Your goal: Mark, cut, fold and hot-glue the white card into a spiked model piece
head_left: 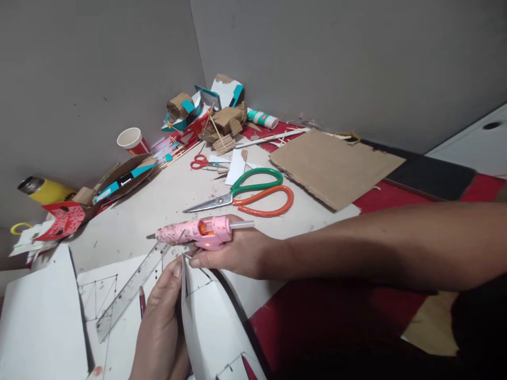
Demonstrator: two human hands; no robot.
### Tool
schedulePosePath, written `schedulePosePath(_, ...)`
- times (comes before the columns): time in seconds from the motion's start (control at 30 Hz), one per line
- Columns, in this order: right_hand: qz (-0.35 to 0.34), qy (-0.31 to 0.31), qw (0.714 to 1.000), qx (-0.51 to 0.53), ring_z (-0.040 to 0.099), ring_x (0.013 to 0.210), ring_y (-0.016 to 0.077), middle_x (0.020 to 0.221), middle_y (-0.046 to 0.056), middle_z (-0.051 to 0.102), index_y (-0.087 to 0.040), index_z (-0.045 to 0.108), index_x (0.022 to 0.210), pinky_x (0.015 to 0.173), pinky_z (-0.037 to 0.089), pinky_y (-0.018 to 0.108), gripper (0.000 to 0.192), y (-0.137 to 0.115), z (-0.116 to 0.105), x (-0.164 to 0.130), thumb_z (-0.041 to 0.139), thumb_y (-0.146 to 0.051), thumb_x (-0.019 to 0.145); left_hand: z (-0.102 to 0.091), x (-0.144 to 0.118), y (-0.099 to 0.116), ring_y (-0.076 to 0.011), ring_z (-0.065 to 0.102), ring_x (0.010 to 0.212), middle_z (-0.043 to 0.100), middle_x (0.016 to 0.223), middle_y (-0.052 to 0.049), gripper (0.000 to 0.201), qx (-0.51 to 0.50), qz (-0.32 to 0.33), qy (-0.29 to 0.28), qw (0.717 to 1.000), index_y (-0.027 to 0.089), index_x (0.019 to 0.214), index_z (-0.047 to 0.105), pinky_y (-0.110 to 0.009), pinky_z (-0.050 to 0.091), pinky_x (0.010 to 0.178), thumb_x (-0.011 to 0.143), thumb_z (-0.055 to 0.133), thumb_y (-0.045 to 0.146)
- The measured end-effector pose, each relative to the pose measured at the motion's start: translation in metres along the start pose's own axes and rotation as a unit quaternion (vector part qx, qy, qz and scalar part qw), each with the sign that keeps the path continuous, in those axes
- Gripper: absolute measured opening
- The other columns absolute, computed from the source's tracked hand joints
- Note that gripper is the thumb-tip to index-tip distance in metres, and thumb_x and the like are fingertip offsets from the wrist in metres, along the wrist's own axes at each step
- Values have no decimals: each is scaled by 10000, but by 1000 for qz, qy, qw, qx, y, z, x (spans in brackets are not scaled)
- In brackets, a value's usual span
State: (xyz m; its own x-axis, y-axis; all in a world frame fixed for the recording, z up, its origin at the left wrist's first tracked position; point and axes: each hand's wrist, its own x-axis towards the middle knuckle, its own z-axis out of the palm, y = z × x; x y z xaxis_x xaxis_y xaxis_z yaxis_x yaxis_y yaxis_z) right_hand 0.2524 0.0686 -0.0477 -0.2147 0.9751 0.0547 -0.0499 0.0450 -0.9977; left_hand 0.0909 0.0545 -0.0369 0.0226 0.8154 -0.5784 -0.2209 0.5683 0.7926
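A pink hot glue gun (190,232) lies in my right hand (245,250), its nozzle pointing left and a clear glue stick (242,225) sticking out of its back. My right thumb also rests at the top end of a curved white card sheet (214,316) with dark pencil marks and a dark red patch near the bottom. Closed on the left edge of that same sheet is my left hand (162,316), thumb uppermost. Below the gun a clear ruler (132,293) lies slantwise over a sheet with drawn lines (97,295). A pencil (142,302) shows beside my left hand.
Large scissors with green and orange handles (261,196) lie beyond the gun, near small red-handled scissors (206,162). A cardboard sheet (332,166) is at the right. Cardboard scraps (225,121), a paper cup (132,140) and a yellow bottle (45,190) line the back and left.
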Motion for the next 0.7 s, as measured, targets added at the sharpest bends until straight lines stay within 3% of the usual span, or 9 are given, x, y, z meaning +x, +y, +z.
schedulePosePath(0.3,-51,-27,995,81,599,1194,205,1214,4,694,-237,726,1135,1077,408,298,369,-3,3,2,660,-164,780,-1,-1,1,-241,738,853,773,939,-43,421,-11,-29,-15,999,234,1123,699,-350,559,851,721,804,302)
schedulePosePath(0.47,-58,-38,992,108,613,1171,222,1198,36,701,-197,714,1159,1069,420,328,399,4,4,3,682,-164,762,0,-1,0,-232,741,829,775,889,-56,325,-1,-28,14,1000,205,1095,703,-348,558,851,779,750,265)
schedulePosePath(0.6,-33,-25,996,78,646,1105,226,1198,48,699,-180,679,1214,1034,454,339,453,2,3,1,689,-145,762,1,-2,1,-220,745,797,774,863,-57,249,0,-36,29,999,200,1077,703,-347,561,847,829,693,228)
schedulePosePath(0.7,-46,-26,999,10,575,1211,240,1275,52,654,-175,656,1249,1098,383,354,439,-5,-2,0,654,-166,810,1,-2,1,-211,745,780,771,835,-40,223,-2,-38,36,999,205,1064,703,-342,568,833,844,677,226)
